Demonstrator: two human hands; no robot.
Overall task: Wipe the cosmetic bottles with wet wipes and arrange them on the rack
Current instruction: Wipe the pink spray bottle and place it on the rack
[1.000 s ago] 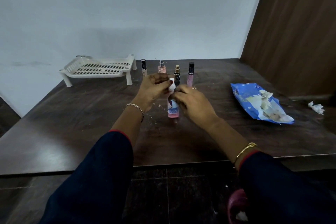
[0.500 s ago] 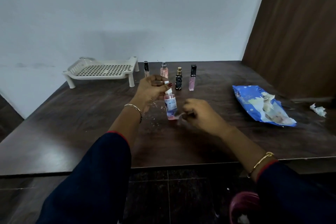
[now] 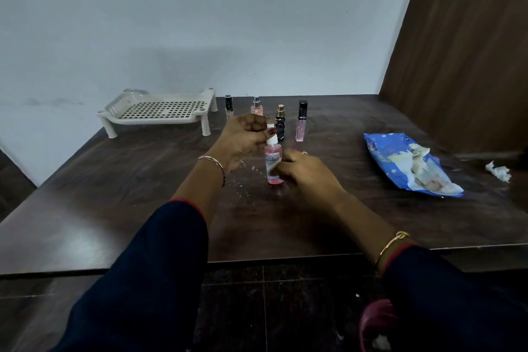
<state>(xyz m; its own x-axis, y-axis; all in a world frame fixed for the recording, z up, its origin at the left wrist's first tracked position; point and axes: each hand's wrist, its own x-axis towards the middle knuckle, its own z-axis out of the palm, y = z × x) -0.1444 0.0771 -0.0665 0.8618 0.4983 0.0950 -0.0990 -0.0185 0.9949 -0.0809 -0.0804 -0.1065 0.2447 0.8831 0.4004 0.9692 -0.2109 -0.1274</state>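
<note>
Closest to the person, at the near edge of the table (image 3: 85, 208), two arms in dark sleeves reach forward. Both hands meet at the pink bottle (image 3: 273, 164), which stands upright on the table, near its middle. The left hand (image 3: 245, 137) pinches the white cap at the top of the pink bottle with curled fingers. The right hand (image 3: 303, 171) is curled against the lower part of the pink bottle. It may be holding a bit of wipe there, but that is too blurry to tell.

A second ago both hands were up at the cap. Half a second ago the right hand was low and a little to the right of the pink bottle. Now it is pressed on the bottle's side. So the wiping looks like it has gone from the top down to the body. This bottle is probably almost clean.

Small white crumbs lie just left of the pink bottle. Well to its right lies the blue wipes pack (image 3: 405, 163), torn open, and farther right a crumpled used wipe (image 3: 498, 171).

Behind the pink bottle four more bottles (image 3: 281, 123) stand in a row. Far back and to the left stands the white rack (image 3: 160, 111), with nothing on it. The way to it looks open.
</note>
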